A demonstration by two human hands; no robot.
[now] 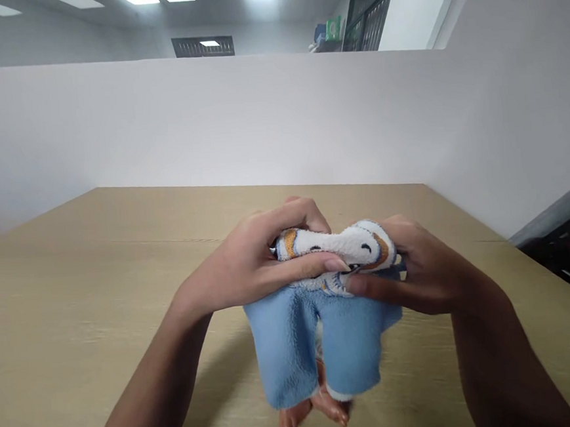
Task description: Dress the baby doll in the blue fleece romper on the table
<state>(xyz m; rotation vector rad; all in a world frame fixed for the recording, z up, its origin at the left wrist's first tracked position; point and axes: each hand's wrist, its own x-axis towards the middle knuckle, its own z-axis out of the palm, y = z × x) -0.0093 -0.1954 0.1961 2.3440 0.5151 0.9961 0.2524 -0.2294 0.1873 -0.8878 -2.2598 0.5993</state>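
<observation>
Between my two hands is a small fleecy blue garment with two short trouser legs (290,351). Its upper part is a bunched white piece (337,243) with orange patches, blue edging and stitched dark marks. My left hand (249,259) grips the left side, the thumb lying across the white cloth and the fingers behind it. On the other side, my right hand (425,268) pinches the cloth, with its thumb low at the front. Shiny brown doll feet (295,418) stick out below the trouser legs. The rest of the doll is hidden by the garment and hands.
A wide light-wood table (99,307) lies under my hands. White walls (238,122) rise behind it and at the right. A dark object (569,250) with a grey edge stands beyond the table's right side.
</observation>
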